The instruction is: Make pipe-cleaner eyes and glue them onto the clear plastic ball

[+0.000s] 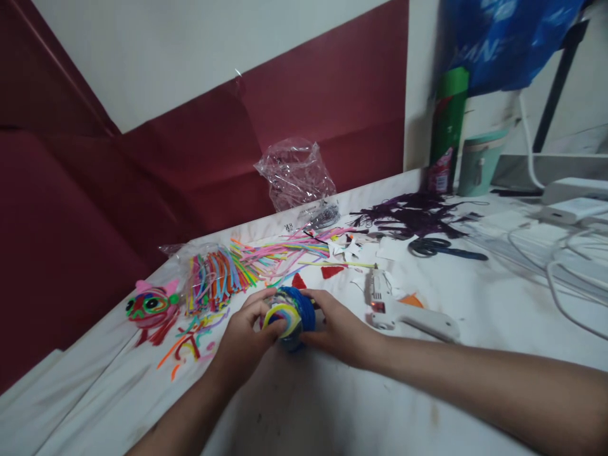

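Note:
Both my hands hold a small round object wound from pipe cleaners (291,314), blue on top with yellow, white and green coils facing me. My left hand (244,337) grips its left side with fingers curled over it. My right hand (335,329) wraps round its right side, thumb on the blue part. The object sits just above the white table (332,411).
A white glue gun (403,310) lies right of my hands. Loose colourful pipe cleaners (228,273) and a bag of them lie behind. A pink pipe-cleaner figure (152,308) sits at left. Black scissors (441,248), purple scraps, white cables and a clear plastic bag (297,174) lie farther back.

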`<state>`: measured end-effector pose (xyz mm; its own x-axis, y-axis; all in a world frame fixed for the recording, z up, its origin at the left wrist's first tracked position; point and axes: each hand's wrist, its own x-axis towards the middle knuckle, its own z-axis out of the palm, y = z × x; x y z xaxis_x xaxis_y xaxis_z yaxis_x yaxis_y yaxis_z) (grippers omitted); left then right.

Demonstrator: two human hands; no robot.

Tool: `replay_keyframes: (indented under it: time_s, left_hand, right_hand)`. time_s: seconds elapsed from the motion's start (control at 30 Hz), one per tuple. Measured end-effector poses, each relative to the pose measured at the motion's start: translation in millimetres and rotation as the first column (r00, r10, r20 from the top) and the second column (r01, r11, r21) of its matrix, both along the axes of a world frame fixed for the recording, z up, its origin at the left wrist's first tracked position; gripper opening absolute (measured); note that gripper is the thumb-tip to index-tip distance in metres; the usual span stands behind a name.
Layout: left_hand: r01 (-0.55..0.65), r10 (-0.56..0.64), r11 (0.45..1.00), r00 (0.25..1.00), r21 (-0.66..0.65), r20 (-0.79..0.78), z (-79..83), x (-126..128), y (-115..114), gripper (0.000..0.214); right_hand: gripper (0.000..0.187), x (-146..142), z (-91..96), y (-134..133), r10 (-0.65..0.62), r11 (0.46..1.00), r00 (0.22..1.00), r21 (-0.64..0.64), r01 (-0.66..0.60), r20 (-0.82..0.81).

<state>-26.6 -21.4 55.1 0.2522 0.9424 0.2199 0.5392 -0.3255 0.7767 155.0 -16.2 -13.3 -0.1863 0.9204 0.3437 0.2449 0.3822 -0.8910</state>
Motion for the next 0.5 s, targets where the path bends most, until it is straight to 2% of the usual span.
replay_keyframes:
  time_s: [0.17, 0.33, 0.5]
  left_hand:
    - [-0.035, 0.044, 0.994, 0.995, -0.103, 0.084, 2.3, 1, -3, 0.019]
    - [0.046, 0.007, 0.982, 0.960, -0.182, 0.279, -4.1, -5, -2, 0.023]
    - [-0.025, 0.041, 0.996, 0.981, -0.090, 0.187, -10.5, -1, -3, 0.026]
  right_hand:
    - [0.064, 1, 7.1, -2, 0.004, 1.000, 1.000, -0.016, -0.004, -0.009]
    - [0.065, 2, 5.2, -1, 0.000, 1.000, 1.000, 0.000, 0.000, -0.017]
    - [0.067, 1, 0.0, 3, -0.001, 1.000, 1.000, 0.006, 0.001, -0.025]
